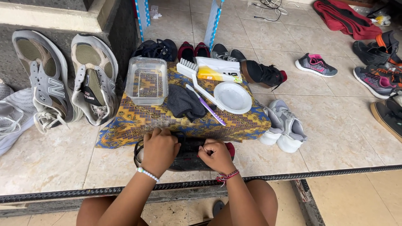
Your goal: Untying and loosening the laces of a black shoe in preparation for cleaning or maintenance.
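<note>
Black shoe (188, 157) lies on the tiled floor (335, 138), pressed against the near edge of the low table (138, 121), which is draped in yellow-and-blue patterned cloth. Both hands are on the shoe: left hand (159, 148) cupped over its top near one end, right hand (216, 155) curled into a fist on the upper. Whether either truly clamps it I cannot tell, but the two-handed hold likely steadies it against the table. Cleaning gear sits within arm's reach on the table: clear plastic tub (147, 80) at the far left corner, white scrub brush (197, 77), purple toothbrush (207, 106), white dish (232, 97) near the right edge, dark cloth (182, 102) mid-table. Grey sneakers (63, 79) lean against the wall at left, probably propped to dry; white sneakers (284, 125) stand by the table's right corner.
</note>
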